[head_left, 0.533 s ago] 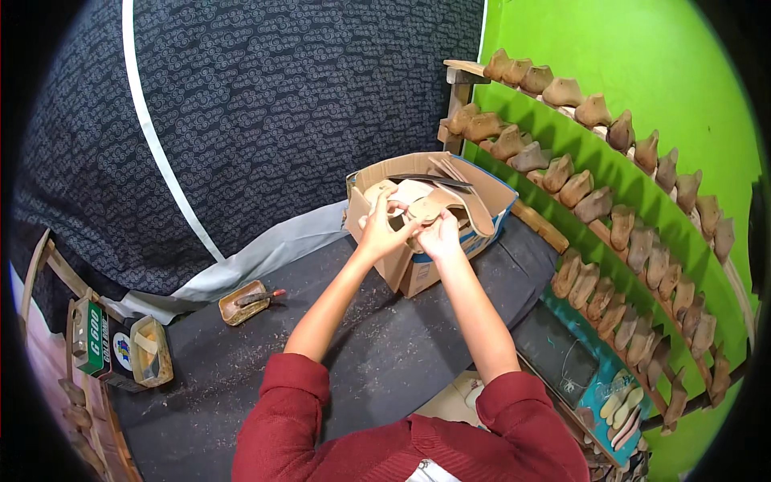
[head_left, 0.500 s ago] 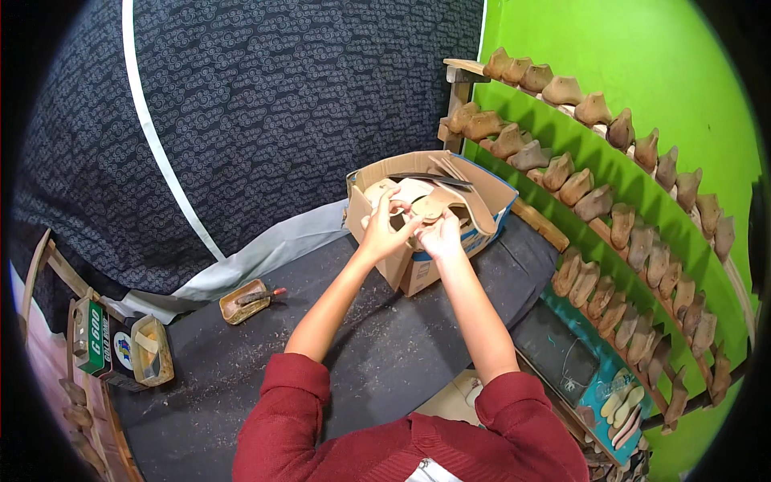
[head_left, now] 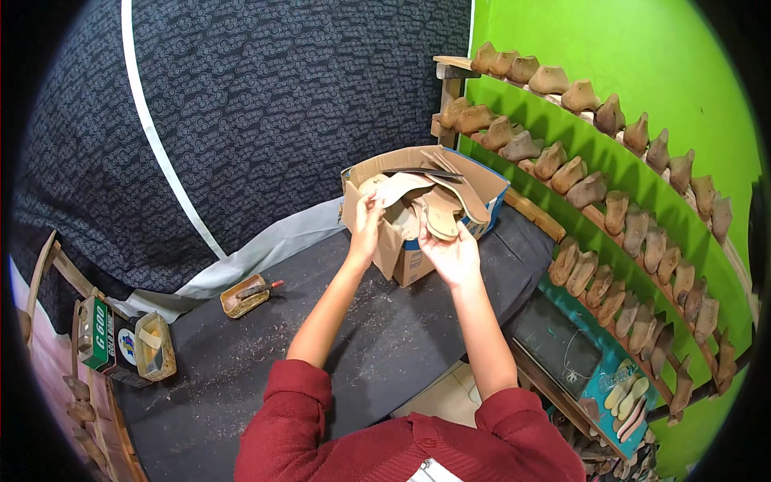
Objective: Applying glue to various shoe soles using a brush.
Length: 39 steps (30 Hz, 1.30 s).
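An open cardboard box stands on the dark-covered table, filled with flat tan and pale shoe-sole-shaped pieces. My right hand is closed at the front of the box, thumb and fingers pinching the rounded end of a tan insole-shaped piece. At the box's left side my left hand is raised, its fingertips closed on the end of a pale curved sole-shaped piece. A dark strip lies across the pieces behind. What lies deeper in the box is hidden.
Racks of wooden shoe lasts line the green wall at right. To the left on the table are a small tray with a red-tipped tool and an open container. Several insoles lie on a teal surface at lower right.
My hands have moved apart; the right one has drawn a tan piece toward me, and the left has shifted left with the pale piece. The view has shifted slightly.
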Available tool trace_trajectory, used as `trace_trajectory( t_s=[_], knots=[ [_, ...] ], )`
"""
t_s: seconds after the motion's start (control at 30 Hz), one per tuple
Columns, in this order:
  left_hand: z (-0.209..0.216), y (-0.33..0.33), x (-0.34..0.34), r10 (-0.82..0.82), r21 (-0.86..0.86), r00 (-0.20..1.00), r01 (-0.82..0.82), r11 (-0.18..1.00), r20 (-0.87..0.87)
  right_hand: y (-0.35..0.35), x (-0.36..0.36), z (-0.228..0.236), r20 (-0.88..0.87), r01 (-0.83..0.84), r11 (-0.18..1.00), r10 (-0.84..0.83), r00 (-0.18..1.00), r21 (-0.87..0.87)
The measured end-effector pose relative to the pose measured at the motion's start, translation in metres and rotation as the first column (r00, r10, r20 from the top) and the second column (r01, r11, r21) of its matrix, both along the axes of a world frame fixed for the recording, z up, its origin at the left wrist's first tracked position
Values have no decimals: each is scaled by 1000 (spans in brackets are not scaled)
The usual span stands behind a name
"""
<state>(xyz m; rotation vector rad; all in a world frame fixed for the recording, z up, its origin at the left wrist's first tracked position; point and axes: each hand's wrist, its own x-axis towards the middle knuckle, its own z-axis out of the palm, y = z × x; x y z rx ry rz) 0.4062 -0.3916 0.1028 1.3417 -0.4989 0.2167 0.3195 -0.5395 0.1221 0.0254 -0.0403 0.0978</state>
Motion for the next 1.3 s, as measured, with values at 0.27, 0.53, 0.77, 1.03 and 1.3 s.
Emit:
trace_trajectory(
  t_s=[0.27,0.53,0.77,1.03,1.3],
  knots=[
    [-4,9,-28,-213,-367,909,72,928,-359,-1,-62,-2,59,-231,962,242,969,-145],
    [-12,32,-74,-433,-608,807,119,785,-401,-29,-120,-23,63,-459,822,506,860,-336],
    [-35,74,-150,-472,-661,802,133,739,-366,-70,-137,-69,-54,-447,707,504,862,-548],
    [-82,110,-277,-321,-683,862,-38,729,-391,-59,-131,-110,-72,-564,562,667,742,-605],
    [-104,122,-368,-57,-715,892,-321,621,-449,-11,-141,-118,-76,-362,355,615,785,-862]
  ],
)
